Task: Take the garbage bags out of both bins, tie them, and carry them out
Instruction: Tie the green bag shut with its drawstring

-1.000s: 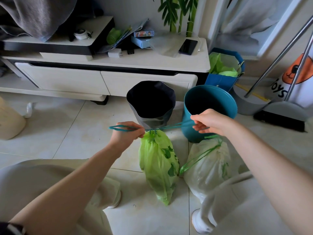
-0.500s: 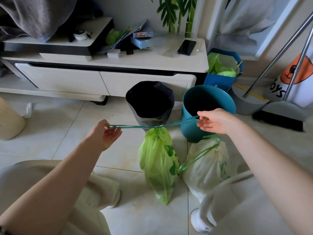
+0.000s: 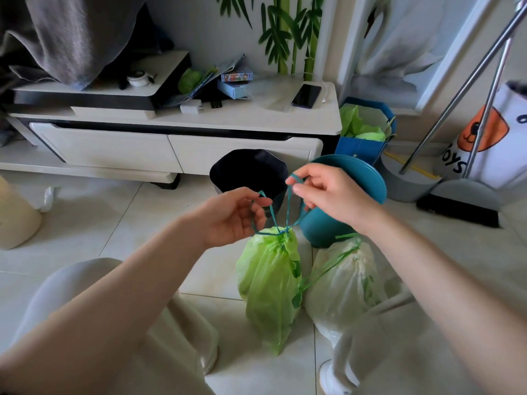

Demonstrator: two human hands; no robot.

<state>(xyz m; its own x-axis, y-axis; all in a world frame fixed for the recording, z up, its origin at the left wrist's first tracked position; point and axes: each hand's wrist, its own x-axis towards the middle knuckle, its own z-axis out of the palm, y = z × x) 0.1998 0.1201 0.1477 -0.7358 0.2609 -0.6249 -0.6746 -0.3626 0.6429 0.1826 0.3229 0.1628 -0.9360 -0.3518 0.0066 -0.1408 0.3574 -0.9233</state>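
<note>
Above the green bag (image 3: 271,283), the left hand (image 3: 228,215) and right hand (image 3: 330,195) each pinched a drawstring (image 3: 288,206) loop, probably to knot it; beside it lay the white bag (image 3: 342,280)

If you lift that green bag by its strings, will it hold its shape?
Probably not: the green bag is thin crinkled film, so it should sag and swing. It looks light, hanging from thin strings. The cinched neck likely keeps it shut.

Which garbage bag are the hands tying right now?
The bright green bag, left of the whitish bag. Both hands pinch its teal drawstring; the whitish one lies untouched.
</note>
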